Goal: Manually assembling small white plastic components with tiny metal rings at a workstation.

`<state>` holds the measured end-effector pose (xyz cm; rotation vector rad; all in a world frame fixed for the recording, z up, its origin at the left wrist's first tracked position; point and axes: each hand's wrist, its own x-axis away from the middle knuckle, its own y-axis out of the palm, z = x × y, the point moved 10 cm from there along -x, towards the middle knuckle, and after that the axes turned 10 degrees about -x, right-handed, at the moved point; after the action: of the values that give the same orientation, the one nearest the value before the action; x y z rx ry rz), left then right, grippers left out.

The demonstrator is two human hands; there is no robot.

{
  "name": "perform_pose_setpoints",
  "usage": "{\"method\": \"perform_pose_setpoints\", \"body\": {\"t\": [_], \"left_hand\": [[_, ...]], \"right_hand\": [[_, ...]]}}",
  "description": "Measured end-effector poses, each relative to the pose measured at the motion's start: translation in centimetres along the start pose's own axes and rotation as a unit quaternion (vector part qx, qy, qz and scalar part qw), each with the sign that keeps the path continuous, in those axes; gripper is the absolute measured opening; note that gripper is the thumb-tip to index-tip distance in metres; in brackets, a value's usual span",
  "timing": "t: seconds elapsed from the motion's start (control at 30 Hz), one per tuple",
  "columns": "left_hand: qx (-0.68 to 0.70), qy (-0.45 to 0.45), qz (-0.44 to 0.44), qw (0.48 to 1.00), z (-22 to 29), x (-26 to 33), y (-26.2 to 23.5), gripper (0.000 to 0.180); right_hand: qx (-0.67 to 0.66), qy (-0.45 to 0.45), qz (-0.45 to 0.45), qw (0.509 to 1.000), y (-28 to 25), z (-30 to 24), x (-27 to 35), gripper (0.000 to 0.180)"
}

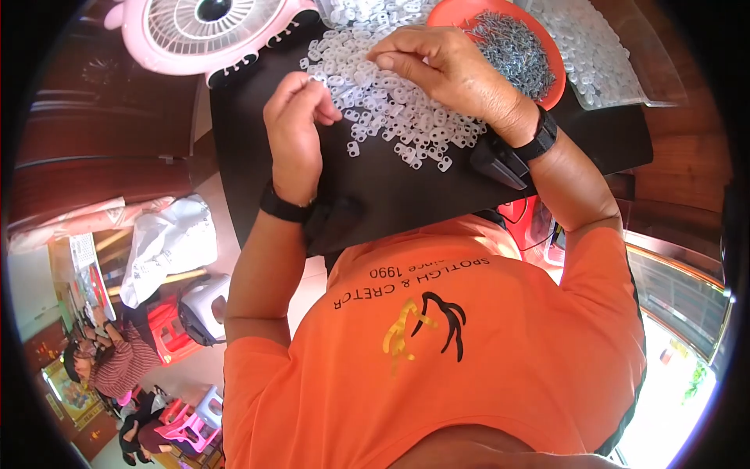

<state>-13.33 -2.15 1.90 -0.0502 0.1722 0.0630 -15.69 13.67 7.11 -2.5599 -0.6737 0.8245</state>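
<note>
On the black tabletop [258, 168] lies a loose pile of small white plastic pieces with holes [406, 117], perhaps cable clips. My left hand [297, 125] is at the pile's left edge, thumb and fingers closed in a pinch. A small white plastic piece [319, 78] shows at its fingertips. Above the pile's upper part, my right hand [437, 66] pinches thumb against forefinger. Whatever it holds is too small or hidden to tell. Just beyond the right hand stands an orange-red bowl [553, 98] full of small grey metal nails [512, 59].
A pink fan [168, 66] stands at the far left of the table. Clear containers of white pieces [590, 55] are at the far right and far middle. A dark object [500, 164] sits by my right wrist. To the left, other people [117, 363] sit near plastic stools [168, 332].
</note>
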Motion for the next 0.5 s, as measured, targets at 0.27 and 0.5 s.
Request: {"method": "perform_pose_setpoints", "body": {"t": [0.27,0.5], "left_hand": [[0.076,-0.021,0.042,0.996,-0.9,-0.7,-1.9,0.015],[0.071,-0.025,0.032,0.997,-0.7,-0.2,-1.6,0.017]], "right_hand": [[0.077,-0.053,-0.058,0.994,1.2,-2.1,-0.3,0.013],[0.200,-0.019,-0.107,0.974,0.3,-1.6,-1.7,0.017]]}}
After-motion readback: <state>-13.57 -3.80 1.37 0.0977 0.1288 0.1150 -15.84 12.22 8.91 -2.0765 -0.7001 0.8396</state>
